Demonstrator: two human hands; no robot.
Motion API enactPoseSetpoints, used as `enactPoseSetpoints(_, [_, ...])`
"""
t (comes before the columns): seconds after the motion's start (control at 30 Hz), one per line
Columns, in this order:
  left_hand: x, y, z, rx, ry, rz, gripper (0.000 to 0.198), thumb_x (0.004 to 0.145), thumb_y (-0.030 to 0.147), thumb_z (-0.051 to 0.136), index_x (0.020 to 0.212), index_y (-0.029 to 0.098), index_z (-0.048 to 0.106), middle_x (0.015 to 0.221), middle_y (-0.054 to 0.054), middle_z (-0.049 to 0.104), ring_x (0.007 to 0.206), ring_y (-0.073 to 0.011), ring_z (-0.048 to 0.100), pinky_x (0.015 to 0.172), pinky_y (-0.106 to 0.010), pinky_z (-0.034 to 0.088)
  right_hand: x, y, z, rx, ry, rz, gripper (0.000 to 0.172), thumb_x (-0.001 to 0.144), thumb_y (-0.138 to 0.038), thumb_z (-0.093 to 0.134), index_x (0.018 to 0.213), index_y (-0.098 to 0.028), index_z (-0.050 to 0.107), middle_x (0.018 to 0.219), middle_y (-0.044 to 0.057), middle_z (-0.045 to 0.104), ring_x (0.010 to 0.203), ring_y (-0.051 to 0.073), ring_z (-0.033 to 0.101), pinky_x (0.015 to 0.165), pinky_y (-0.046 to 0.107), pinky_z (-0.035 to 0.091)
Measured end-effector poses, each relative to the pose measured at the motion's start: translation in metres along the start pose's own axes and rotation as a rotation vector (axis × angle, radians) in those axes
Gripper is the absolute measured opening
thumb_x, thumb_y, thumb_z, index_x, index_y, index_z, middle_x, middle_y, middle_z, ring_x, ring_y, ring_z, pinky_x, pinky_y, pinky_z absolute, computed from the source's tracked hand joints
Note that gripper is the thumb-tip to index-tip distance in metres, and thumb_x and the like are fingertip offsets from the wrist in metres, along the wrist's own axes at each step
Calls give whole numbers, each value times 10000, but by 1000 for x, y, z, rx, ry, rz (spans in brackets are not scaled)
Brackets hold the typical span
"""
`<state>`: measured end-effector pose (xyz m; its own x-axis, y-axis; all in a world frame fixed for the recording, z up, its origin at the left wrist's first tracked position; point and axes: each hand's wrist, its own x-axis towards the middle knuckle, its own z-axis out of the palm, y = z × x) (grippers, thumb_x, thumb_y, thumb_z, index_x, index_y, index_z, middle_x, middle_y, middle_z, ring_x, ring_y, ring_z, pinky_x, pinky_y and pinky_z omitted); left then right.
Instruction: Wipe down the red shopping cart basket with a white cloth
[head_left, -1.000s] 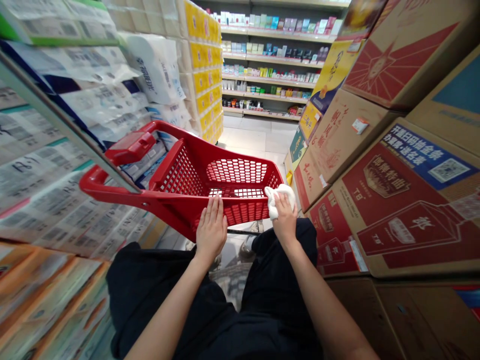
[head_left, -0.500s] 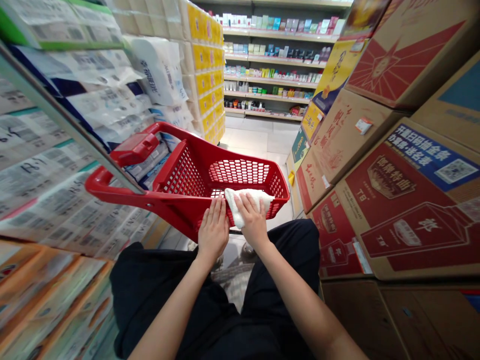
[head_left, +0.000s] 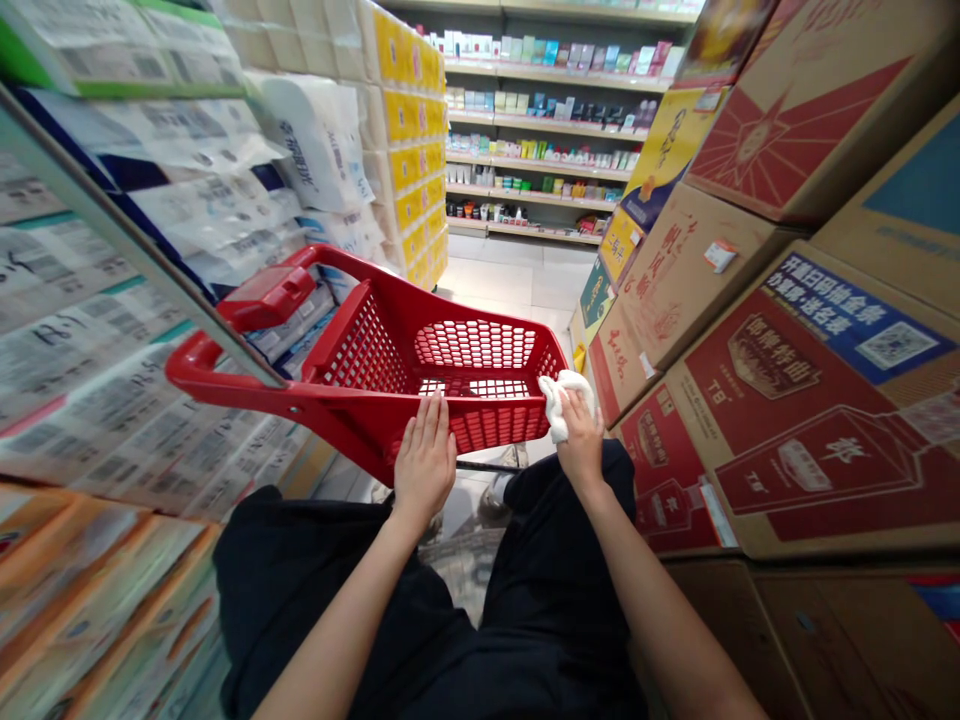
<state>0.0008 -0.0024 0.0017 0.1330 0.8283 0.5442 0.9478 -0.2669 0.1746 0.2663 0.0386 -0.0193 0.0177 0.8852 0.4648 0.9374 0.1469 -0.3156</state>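
Head view shows a red shopping cart (head_left: 360, 435) across the middle of the frame, its perforated basket open at the top and its handle toward the left. At centre, the left hand (head_left: 426, 455) lies against the near side, fingers straight and close together, fingertips at the rim; its grip is flat and holds nothing. Right of centre, the right hand (head_left: 581, 440) has its grip closed over a bunched white cloth (head_left: 553, 400), which touches the basket's near right corner. A metal bar (head_left: 150, 245) slants from the upper left edge down to the cart's rim.

Paper packs (head_left: 217, 215) in white wrapping fill the left side, with orange packages (head_left: 90, 570) at lower left. A stack of yellow-fronted packs (head_left: 409, 185) stands upper centre-left. Shelves (head_left: 555, 126) of small boxes and bottles span the upper centre. Cartons (head_left: 720, 260) pile along the right side, and dark trousers (head_left: 570, 620) show at lower centre.
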Motion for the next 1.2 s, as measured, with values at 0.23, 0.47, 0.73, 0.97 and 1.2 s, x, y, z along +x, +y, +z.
enactPoseSetpoints(0.23, [-1,-1,2,19,-1,-13,640,977,236,334,1556,145,78,1599,-103,238,1493,-227,187,1198,-424,216,-2,-107,5,88,-112,-126,739,782,-57,428,1497,-219,337,1558,72,359,1487,238,195,1193,545,62])
enactPoseSetpoints(0.47, [-1,-3,-2,22,-14,8,625,977,237,330,1554,151,109,1597,-95,246,1491,-232,194,1195,-424,222,-1,-144,10,130,-156,-237,711,833,-74,431,1512,-247,307,1555,44,369,1480,211,212,1209,517,58])
enactPoseSetpoints(0.73, [0,-1,-1,18,-18,0,618,983,243,323,1555,156,106,1601,-91,233,1491,-225,194,1197,-415,214,-5,-45,3,-1,-49,-159,636,865,-97,412,1485,-228,363,1546,71,383,1468,224,255,1195,514,110])
enactPoseSetpoints(0.97, [0,-2,1,30,-15,-7,624,984,241,333,1553,153,93,1604,-89,227,1493,-221,185,1202,-409,198,2,-1,-1,-28,-20,2,625,837,-95,390,1449,-216,409,1501,87,449,1430,217,334,1153,502,231])
enactPoseSetpoints(1.2, [0,-1,2,40,-5,-6,642,981,241,341,1554,150,68,1604,-94,223,1494,-227,182,1199,-416,208,-2,-85,-1,-17,-99,-19,746,764,-60,438,1490,-209,350,1565,85,344,1475,260,218,1168,576,97])
